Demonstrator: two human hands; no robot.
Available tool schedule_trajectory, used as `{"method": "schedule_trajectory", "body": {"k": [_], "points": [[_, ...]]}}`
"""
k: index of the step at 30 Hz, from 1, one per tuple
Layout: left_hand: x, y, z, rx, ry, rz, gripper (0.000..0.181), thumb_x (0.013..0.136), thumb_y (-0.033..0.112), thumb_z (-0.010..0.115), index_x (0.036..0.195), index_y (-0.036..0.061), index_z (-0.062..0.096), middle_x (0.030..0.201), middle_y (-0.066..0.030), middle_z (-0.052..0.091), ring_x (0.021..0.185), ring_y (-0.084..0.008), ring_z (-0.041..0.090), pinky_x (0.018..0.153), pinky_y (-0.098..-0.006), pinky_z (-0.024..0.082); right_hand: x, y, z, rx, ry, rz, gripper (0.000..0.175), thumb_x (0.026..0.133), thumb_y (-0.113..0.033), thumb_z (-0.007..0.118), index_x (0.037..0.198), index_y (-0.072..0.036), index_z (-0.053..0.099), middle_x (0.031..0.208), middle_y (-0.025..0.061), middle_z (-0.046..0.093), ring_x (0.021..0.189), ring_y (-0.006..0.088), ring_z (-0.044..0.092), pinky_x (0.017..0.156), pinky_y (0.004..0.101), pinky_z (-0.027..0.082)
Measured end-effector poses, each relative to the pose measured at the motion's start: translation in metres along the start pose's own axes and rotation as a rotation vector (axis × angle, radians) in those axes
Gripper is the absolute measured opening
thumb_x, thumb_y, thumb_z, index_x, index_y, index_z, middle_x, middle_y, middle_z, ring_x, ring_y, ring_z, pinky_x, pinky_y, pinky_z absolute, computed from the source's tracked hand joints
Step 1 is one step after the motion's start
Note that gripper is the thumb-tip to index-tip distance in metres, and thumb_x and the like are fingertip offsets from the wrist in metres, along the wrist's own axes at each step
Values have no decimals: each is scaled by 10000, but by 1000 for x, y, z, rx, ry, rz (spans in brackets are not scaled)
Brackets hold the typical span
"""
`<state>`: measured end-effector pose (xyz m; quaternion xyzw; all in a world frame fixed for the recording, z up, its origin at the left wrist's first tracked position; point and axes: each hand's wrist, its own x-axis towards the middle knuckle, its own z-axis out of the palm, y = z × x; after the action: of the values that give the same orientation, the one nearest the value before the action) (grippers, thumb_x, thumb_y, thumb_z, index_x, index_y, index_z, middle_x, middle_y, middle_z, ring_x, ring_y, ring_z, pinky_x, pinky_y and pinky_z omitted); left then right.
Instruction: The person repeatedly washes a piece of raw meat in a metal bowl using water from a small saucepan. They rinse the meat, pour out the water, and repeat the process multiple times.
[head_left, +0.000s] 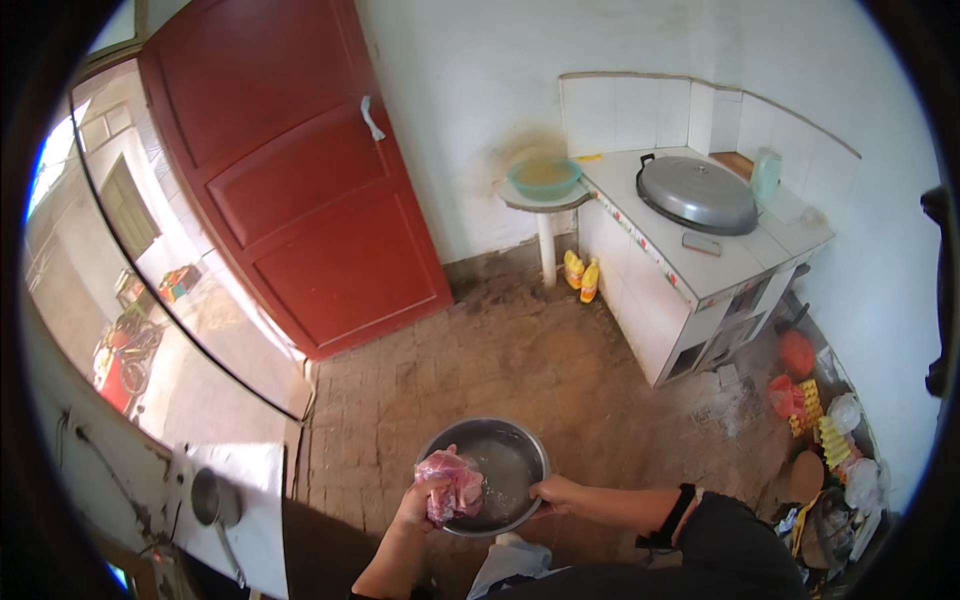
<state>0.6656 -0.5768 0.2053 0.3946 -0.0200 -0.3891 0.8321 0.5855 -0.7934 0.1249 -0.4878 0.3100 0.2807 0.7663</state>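
My left hand (419, 504) grips a lump of raw meat (452, 480), pink and red with pale fat, at the left part of a round metal basin (525, 437). The meat overlaps the basin's left rim, and some shiny wrapping may cover it; I cannot tell for sure. With my right hand (553, 495) I hold the basin by its right rim, the fingers partly hidden under the edge. Shallow liquid (502, 480) shows on the basin's bottom. The basin is held in front of my body, above the brick floor.
A red door (300, 172) stands open at the left. On the tiled stove (660, 255) sits a lidded wok (701, 191). A teal basin (545, 180) rests on a small ledge above yellow bottles (590, 279). A saucepan (214, 495) stands on a table at left; egg trays (832, 442) and bags lie at right.
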Motion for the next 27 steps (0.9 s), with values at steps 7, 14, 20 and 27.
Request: {"method": "schedule_trajectory", "body": {"k": [7,14,20,27], "points": [[217,57,22,95,-289,-66,639,759,88,547,1331,12,274,1203,-147,473,1063,-252,512,913,-342,413,50,-143,-88,206,309,-51,195,773,-39,484,935,68,505,851,164,583,657,279,608,544,362,554],[411,153,49,114,-261,-183,591,774,131,541,1315,46,319,1155,-122,504,1004,-238,535,840,-360,460,114,-318,-161,349,406,-194,218,751,1,471,950,85,498,855,189,575,697,305,609,538,380,555],[576,206,58,-12,-342,-54,669,717,140,584,1316,115,289,1205,-155,458,1087,-314,485,870,-420,448,201,-457,-255,319,382,-259,225,741,19,452,952,92,478,893,195,561,725,322,608,545,396,553],[720,284,82,-71,-179,147,649,729,145,570,1310,93,284,1195,-161,471,1076,-318,498,877,-422,446,272,-631,-342,314,441,-268,206,719,-3,490,905,80,515,826,192,579,669,313,609,561,407,553]]}}
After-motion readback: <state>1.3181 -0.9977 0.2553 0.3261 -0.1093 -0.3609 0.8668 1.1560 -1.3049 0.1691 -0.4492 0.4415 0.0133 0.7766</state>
